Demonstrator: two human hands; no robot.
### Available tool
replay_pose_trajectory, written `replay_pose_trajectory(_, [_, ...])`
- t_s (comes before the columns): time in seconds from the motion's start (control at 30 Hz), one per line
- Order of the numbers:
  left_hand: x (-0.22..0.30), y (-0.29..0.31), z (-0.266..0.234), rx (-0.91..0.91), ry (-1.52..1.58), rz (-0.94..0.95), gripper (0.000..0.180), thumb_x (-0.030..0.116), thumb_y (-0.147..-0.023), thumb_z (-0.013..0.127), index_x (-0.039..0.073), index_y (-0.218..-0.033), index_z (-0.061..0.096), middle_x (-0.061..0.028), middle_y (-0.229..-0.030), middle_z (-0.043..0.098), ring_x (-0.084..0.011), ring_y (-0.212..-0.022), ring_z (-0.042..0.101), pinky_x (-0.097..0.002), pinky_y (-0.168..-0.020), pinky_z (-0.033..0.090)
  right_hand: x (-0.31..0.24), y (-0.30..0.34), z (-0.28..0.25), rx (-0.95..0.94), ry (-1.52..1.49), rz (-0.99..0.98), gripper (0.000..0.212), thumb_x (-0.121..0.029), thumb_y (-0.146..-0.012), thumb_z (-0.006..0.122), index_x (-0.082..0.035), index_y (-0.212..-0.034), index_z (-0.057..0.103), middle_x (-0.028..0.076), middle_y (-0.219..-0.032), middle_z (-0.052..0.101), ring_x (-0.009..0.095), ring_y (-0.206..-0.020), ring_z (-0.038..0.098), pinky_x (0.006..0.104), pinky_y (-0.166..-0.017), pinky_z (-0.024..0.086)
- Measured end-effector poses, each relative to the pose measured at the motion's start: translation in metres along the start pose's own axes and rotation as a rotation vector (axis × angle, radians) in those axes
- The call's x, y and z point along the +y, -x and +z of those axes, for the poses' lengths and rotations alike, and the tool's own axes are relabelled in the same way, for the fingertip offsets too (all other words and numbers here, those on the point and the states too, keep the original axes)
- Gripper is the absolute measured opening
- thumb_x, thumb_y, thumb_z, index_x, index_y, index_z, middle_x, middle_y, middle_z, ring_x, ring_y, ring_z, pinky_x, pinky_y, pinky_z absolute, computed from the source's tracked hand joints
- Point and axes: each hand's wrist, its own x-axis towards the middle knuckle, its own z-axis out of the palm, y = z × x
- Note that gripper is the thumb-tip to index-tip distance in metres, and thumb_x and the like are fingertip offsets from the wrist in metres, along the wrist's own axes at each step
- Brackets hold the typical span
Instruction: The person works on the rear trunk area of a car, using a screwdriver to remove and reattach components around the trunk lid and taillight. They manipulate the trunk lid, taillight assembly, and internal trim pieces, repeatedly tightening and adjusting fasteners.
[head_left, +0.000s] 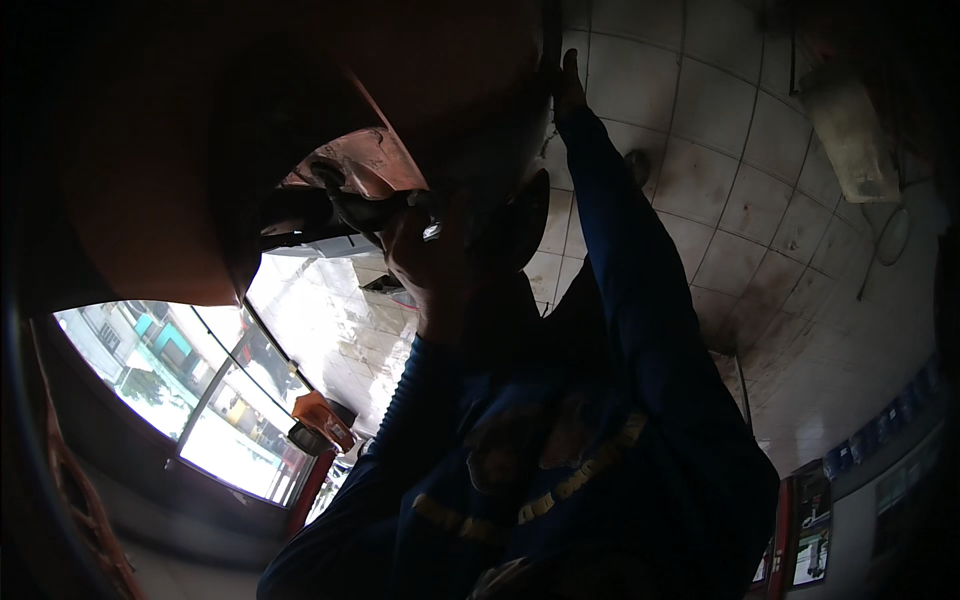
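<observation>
My left hand (pixel 412 262) is raised at the middle, its fingers curled round a dark curved part (pixel 365 208) whose kind is too dim to tell. A small shiny spot shows beside the fingers. The part sits by an opening in a large reddish-brown painted body panel (pixel 150 240), with paler reddish metal (pixel 372 155) inside. My right hand (pixel 570 88) reaches far forward to the edge of a dark surface (pixel 490 90). Its thumb is stretched out and the hand looks laid against that surface; the other fingers are hidden in shadow.
Stained white tiles (pixel 740 190) cover the floor. A pale yellowish container (pixel 850 130) stands at the far right, near a thin loop of cord (pixel 892 236). An orange and black object (pixel 322 422) is at the lower left, close to a bright window (pixel 245 430).
</observation>
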Motion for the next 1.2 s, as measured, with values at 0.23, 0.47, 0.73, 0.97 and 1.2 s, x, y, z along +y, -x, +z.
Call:
replay_pose_trajectory(0.23, [0.005, -0.004, 0.011, 0.012, 0.053, -0.072, 0.032, 0.027, -0.079, 0.089, 0.003, -0.097, 0.079, -0.0107, -0.092, 0.073, -0.0218, -0.09, 0.067, -0.0377, -0.08, 0.052, 0.006, -0.012, 0.008, 0.033, -0.528, 0.316, 0.108, -0.089, -0.09, 0.023, -0.007, -0.159, 0.034, 0.022, -0.16, 0.039, 0.033, -0.147, 0.037, 0.0367, -0.12, 0.028])
replay_pose_trajectory(0.47, [0.0, -0.004, 0.005, -0.038, 0.01, -0.103, 0.032, 0.028, -0.079, 0.089, 0.002, -0.093, 0.078, -0.0097, -0.095, 0.074, -0.0225, -0.089, 0.066, -0.0379, -0.08, 0.052, 0.009, -0.023, -0.029, 0.371, -0.704, 0.279, 0.096, -0.082, -0.096, 0.025, -0.007, -0.154, 0.043, 0.025, -0.154, 0.044, 0.036, -0.145, 0.04, 0.0474, -0.12, 0.03])
replay_pose_trajectory(0.73, [-0.005, 0.003, 0.004, 0.006, 0.051, -0.112, 0.032, 0.028, -0.078, 0.089, 0.003, -0.095, 0.078, -0.0113, -0.097, 0.074, -0.0235, -0.092, 0.068, -0.0371, -0.08, 0.054, 0.012, -0.04, 0.008, -0.003, 0.3, 0.139, 0.075, -0.045, -0.1, 0.056, -0.007, -0.159, 0.03, 0.025, -0.15, 0.049, 0.042, -0.134, 0.052, 0.0508, -0.108, 0.045])
replay_pose_trajectory(0.97, [-0.01, 0.001, 0.008, 0.025, 0.128, -0.026, 0.027, 0.024, -0.078, 0.088, 0.006, -0.096, 0.078, -0.0014, -0.089, 0.075, -0.0232, -0.098, 0.063, -0.0414, -0.09, 0.047, -0.032, 0.028, -0.017, 0.263, -0.578, 0.188, 0.068, -0.051, -0.108, 0.041, 0.0, -0.153, 0.04, 0.019, -0.151, 0.051, 0.032, -0.141, 0.046, 0.0439, -0.113, 0.041])
replay_pose_trajectory(1.2, [-0.019, -0.005, 0.011, 0.142, 0.044, 0.374, 0.02, 0.022, -0.077, 0.085, 0.015, -0.095, 0.08, 0.0012, -0.085, 0.071, -0.019, -0.087, 0.064, -0.04, -0.093, 0.044, -0.147, 0.154, -0.041, 0.328, -0.062, 0.012, 0.028, -0.015, -0.102, 0.059, -0.006, -0.128, 0.064, 0.012, -0.123, 0.062, 0.027, -0.115, 0.063, 0.0374, -0.102, 0.051])
